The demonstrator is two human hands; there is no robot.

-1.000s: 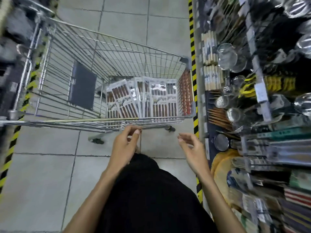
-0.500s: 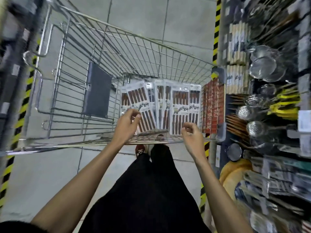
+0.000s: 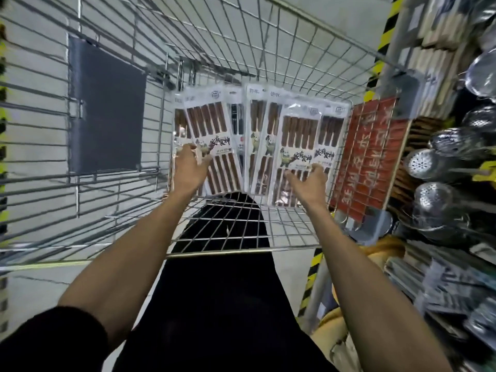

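Reaching over the near rim of the shopping cart (image 3: 241,250), we have both bare arms stretched toward the chopstick packs (image 3: 296,135). They stand in a fanned row inside the basket, at its right end. The packs are flat clear sleeves with white headers, each showing dark brown sticks and a small panda picture with brush lettering. They lean back and overlap one another, their lower edges close to the wire wall nearest us.

Our left hand (image 3: 189,171) is open, fingers spread and fairly straight, lying over the front of the leftmost packs at about mid-height. We cannot tell whether the fingertips press the plastic or sit just off it. Our right hand (image 3: 308,183) is open too, thumb out to the left and fingers loosely bent, at the lower half of the frontmost pack on the right. It grips nothing that we can see. The two hands are apart, with several packs between them.

A red sign (image 3: 367,157) with white characters hangs on the cart's right wire wall, just beside the packs. A dark grey panel (image 3: 106,103) sits against the wire on the left, well apart from them. To the right of the cart are metal skimmers (image 3: 426,163), with other blurred kitchenware (image 3: 456,304) below. Yellow-and-black tape (image 3: 387,25) runs along the grey floor (image 3: 35,277).
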